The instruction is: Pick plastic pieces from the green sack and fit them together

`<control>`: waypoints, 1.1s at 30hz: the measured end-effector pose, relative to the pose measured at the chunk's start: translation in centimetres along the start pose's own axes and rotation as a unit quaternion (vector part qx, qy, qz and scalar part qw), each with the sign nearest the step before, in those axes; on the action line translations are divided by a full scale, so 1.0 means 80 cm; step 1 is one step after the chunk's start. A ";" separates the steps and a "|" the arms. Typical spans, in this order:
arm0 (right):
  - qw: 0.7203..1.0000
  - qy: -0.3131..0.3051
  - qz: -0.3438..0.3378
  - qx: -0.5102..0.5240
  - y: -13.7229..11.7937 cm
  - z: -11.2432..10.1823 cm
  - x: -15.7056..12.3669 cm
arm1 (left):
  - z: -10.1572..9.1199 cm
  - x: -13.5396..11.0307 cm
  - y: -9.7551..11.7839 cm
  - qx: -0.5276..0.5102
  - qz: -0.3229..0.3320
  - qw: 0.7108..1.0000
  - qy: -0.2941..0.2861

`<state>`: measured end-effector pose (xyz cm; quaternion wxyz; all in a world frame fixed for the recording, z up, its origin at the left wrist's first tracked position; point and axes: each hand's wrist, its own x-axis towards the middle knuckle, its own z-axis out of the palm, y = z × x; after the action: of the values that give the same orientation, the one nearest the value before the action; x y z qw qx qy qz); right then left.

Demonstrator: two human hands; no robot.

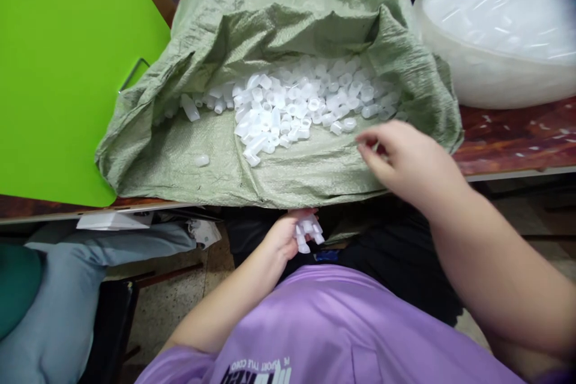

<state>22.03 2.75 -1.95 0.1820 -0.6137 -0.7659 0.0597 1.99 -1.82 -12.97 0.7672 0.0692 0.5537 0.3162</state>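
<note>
Lots of small white plastic bits (279, 108), piled in the open mouth of a big green sack (297, 169). One loose bit (202, 160) on the sack's cloth, left of the pile. Just below the sack's front edge, the left hand (288, 235), curled around a small bunch of white bits (308, 234). Over the right part of the sack's mouth, the right hand (400, 159), fingers bent, thumb close to the pointing finger. Cannot tell about any bit pinched there.

Under the sack, a red-brown table (508, 138) with white flecks. Close on the sack's right, a big pale bowl (486, 75), heaped high with white stuff. On the sack's left, a bright green board (67, 72), partly covered by the sack, with a thin metal handle (130, 76) near the sack's side. In front of the sack, a purple shirt (337, 318). Further left of that, another person's leg (67, 300) in light blue, a black seat (110, 330) and speckled floor (180, 288).

Sack's front edge along the table's edge. Flat cloth between pile and front edge, with room for fingers. Behind the pile, a crumpled sack fold, standing up like a low wall. Small gap between sack and shirt, around the left hand. Right of the sack, a strip of table before the bowl.
</note>
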 end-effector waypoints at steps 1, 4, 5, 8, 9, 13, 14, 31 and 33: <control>0.997 -0.001 0.028 -0.073 0.004 0.003 0.019 | 0.000 -0.003 0.000 0.006 0.006 1.000 0.001; 0.993 -0.042 0.025 -0.105 0.017 0.020 0.059 | -0.003 -0.012 0.003 0.014 0.017 1.000 -0.006; 0.993 -0.051 0.018 -0.101 0.021 0.026 0.065 | -0.005 -0.014 0.004 0.013 0.018 1.000 -0.013; 0.993 -0.053 0.011 -0.101 0.026 0.036 0.068 | -0.010 -0.018 0.004 0.008 0.011 0.999 -0.038; 0.994 -0.049 0.010 -0.101 0.027 0.037 0.066 | -0.010 -0.019 0.004 0.010 0.007 0.999 -0.045; 0.994 -0.045 -0.001 -0.101 0.028 0.032 0.060 | -0.003 -0.019 0.002 0.036 -0.008 0.998 -0.056; 0.994 -0.038 -0.002 -0.099 0.027 0.029 0.058 | -0.001 -0.019 0.003 0.039 -0.009 0.998 -0.056; 0.959 -0.019 -0.246 0.138 0.015 0.097 -0.136 | 0.005 -0.016 0.002 0.011 -0.026 0.999 -0.034; 0.950 0.010 -0.300 0.089 0.014 0.096 -0.137 | 0.006 -0.016 -0.001 0.011 -0.015 0.999 -0.030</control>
<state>22.30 -6.49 -11.65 0.2535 -0.3372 -0.9044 0.0638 2.18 -2.49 -11.82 0.7875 0.0791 0.5346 0.2964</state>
